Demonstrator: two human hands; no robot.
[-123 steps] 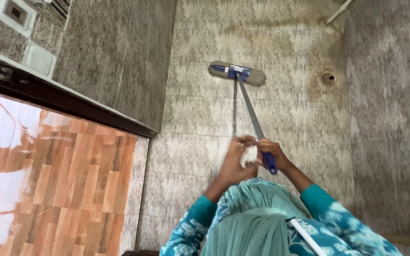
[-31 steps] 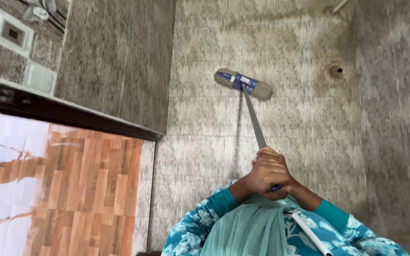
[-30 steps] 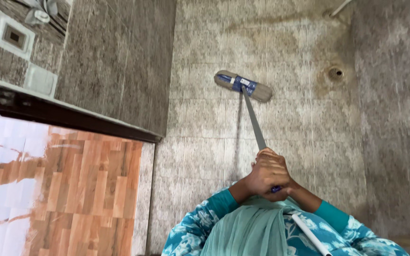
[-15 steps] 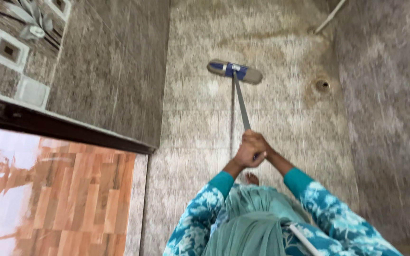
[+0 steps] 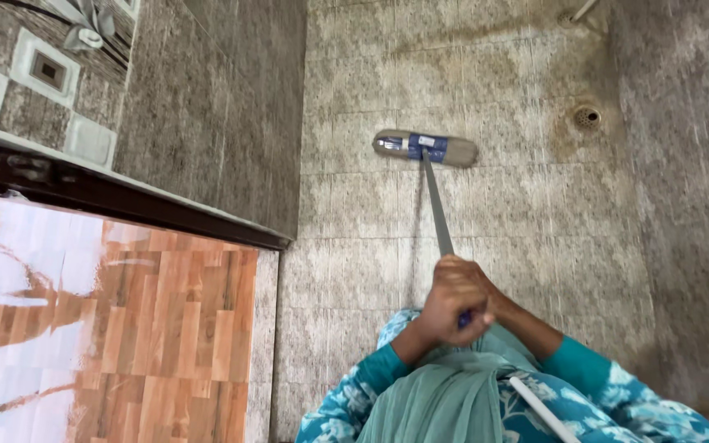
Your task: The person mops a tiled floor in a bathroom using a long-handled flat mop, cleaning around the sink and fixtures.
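Here both hands are clenched around the top of a floor brush's handle, low in the view at about six o'clock. The left hand lies uppermost, its fingers wrapped over the blue grip at the handle's end, of which only a small patch shows under the knuckles. The right hand sits just beside and partly beneath it at four o'clock, mostly covered, though its wrist and the part that shows are closed on the same grip. The grey handle runs from the hands toward twelve o'clock, leaning slightly left, and ends at the brush head, a long grey head with a blue socket in the middle, lying flat and crosswise on the tiled floor. At two o'clock from the head, well apart from it, a round floor drain sits in a brownish stained patch. A dark stone-patterned wall rises at nine to eleven o'clock, with a dark sill below it and a wood-patterned panel at eight o'clock. Teal flowered sleeves cover both forearms.
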